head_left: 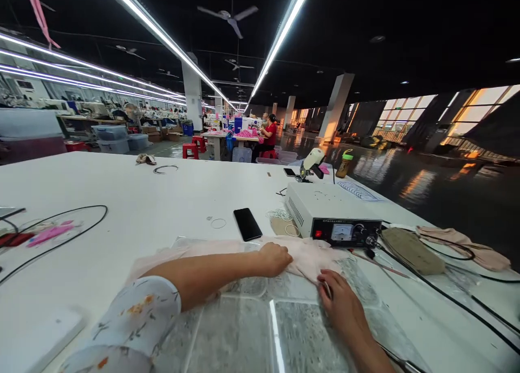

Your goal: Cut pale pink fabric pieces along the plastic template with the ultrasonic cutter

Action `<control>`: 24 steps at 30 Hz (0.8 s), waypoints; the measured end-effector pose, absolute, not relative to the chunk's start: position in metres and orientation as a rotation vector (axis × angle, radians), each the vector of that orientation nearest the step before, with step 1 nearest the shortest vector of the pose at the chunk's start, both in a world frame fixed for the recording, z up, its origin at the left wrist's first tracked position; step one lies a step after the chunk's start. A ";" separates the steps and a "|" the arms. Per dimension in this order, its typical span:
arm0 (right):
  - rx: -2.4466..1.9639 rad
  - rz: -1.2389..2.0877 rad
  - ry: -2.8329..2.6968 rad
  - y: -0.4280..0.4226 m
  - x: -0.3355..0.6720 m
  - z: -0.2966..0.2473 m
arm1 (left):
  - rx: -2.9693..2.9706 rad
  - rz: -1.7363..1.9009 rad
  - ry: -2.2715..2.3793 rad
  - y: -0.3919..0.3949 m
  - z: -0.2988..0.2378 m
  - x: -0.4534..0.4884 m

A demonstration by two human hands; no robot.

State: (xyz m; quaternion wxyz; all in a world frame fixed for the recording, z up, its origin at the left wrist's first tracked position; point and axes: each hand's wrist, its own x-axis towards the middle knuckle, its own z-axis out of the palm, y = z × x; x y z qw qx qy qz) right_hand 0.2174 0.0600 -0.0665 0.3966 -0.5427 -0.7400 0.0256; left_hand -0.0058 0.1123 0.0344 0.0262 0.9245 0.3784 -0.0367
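A sheer pale pink fabric (pixel 309 253) lies across a transparent plastic mat (pixel 231 335) on the white table. My left hand (pixel 276 259) reaches across from the left, its fingers curled closed on the fabric. Just to the right, my right hand (pixel 340 297) has its thumb and fingers together at the fabric's near edge, which runs in a taut fold towards them. A small pale spot shows between those fingers; I cannot tell what it is. Behind the fabric lies a black phone (pixel 247 224).
A control box (pixel 337 208) with a dial and red switch stands behind my right hand. Black cables (pixel 439 297) run along the right, near an olive cloth (pixel 412 248). A white case (pixel 44 335) is at lower left. Farther off, a person in red (pixel 269 130) sits at a sewing machine.
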 end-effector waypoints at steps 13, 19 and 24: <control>-1.263 0.116 -1.920 0.023 0.209 -0.023 | 2.715 -0.335 0.944 0.051 0.101 -0.041; -1.150 0.170 -2.084 -0.033 0.210 -0.015 | 2.680 -0.514 0.850 -0.008 0.083 -0.077; -1.068 0.128 -2.140 -0.059 0.216 -0.019 | 2.701 -0.744 0.927 -0.020 0.085 -0.086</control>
